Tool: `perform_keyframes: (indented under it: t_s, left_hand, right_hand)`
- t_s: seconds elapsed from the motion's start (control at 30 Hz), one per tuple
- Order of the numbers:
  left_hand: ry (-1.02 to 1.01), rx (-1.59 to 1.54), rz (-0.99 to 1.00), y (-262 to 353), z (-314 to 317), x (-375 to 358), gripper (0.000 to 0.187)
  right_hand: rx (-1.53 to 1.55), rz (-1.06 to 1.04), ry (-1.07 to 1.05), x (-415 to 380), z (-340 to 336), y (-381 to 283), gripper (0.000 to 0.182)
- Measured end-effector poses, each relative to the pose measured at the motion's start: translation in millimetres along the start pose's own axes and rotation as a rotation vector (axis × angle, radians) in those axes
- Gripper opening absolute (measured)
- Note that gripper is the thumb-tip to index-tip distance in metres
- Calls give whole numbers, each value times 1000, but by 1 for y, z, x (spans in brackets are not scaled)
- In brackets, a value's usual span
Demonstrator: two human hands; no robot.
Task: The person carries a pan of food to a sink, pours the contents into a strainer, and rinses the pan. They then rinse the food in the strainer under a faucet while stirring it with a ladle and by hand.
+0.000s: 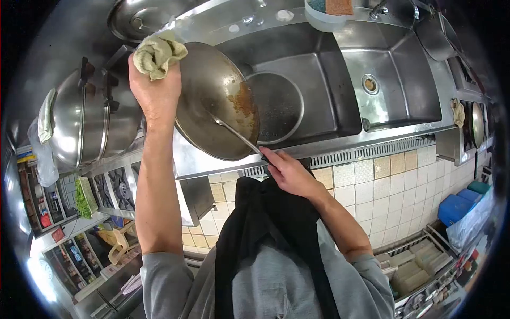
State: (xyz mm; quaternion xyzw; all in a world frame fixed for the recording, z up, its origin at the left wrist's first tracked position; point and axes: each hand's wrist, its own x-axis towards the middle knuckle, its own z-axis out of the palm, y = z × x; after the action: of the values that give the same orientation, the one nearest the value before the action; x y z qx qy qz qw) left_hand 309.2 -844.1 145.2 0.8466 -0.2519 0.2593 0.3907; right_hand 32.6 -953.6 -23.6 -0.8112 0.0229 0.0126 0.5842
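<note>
We see the left hand (155,93) closed on a beige cloth (158,53) at the rim of the round dark steel wok (210,90); the right hand (287,173) is closed on a thin metal ladle handle (236,135). The wok is tilted, with brown residue inside.

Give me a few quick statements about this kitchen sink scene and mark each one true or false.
1. The left hand grips the wok through a cloth. True.
2. The right hand holds a sponge. False: it holds a metal utensil reaching into the wok.
3. The wok is tilted over the sink. True.
4. The wok is spotless. False: brown residue shows inside.
</note>
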Motion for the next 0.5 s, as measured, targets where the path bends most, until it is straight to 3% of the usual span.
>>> perform_keyframes:
  t_s: [0.2, 0.27, 0.37, 0.47, 0.5]
  left_hand:
    - [41, -67, -30, -10, -32, 19, 39]
    - [26, -10, -10, -12, -35, 18, 39]
    - [52, -75, -31, -4, -40, 15, 38]
    - [53, -139, -44, -9, -51, 19, 36]
    - [67, -182, -84, -7, -53, 19, 34]
  right_hand:
    - [-227, 68, 95, -9, -14, 20, 51]
    - [-223, -29, 121, -7, -13, 1, 50]
    - [-184, -52, -30, -9, -8, -25, 51]
    - [-202, -33, 37, -15, -5, 14, 53]
    - [-233, 58, 22, -19, -5, 21, 54]
